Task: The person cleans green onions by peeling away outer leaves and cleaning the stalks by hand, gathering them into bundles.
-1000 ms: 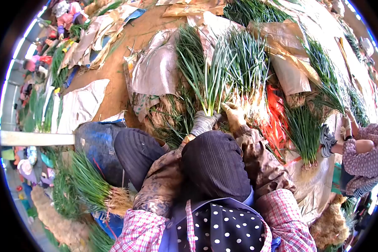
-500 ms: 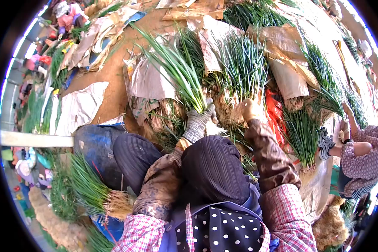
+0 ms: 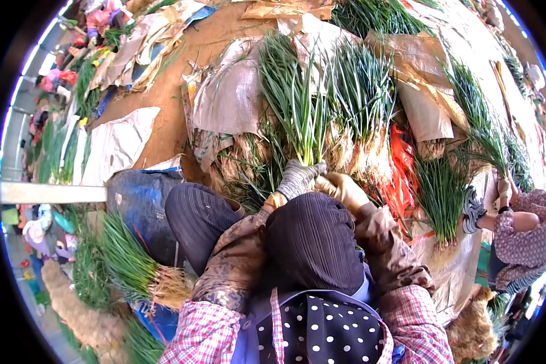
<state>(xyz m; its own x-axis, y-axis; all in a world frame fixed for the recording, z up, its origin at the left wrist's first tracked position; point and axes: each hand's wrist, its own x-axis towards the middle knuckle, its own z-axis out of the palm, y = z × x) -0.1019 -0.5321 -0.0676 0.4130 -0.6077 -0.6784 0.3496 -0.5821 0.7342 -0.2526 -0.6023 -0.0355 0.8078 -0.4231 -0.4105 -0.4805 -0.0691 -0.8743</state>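
My left hand (image 3: 298,179), in a grey knit glove, is closed round the lower stalks of a bunch of green onions (image 3: 303,124), whose leaves point away from me. My right hand (image 3: 344,189), in a tan glove, is beside it at the root end, fingers curled together; what they hold, if anything, is hidden. Just beyond lies a pile of green onions (image 3: 361,91) with pale stringy roots. Another heap, its roots (image 3: 242,156) showing, lies left of it, partly under a whitish sack (image 3: 230,100).
Red plastic (image 3: 401,161) lies right of the pile, near another onion bunch (image 3: 438,197). A co-worker (image 3: 525,233) crouches at the right, a hand on green onions. At my left are a blue-black container (image 3: 141,212) and a rooted bunch (image 3: 127,258). A pale bar (image 3: 51,193) extends leftward.
My right hand has come back from the pile's roots to beside my left hand. The held bunch has swung from leaning left to nearly straight ahead.
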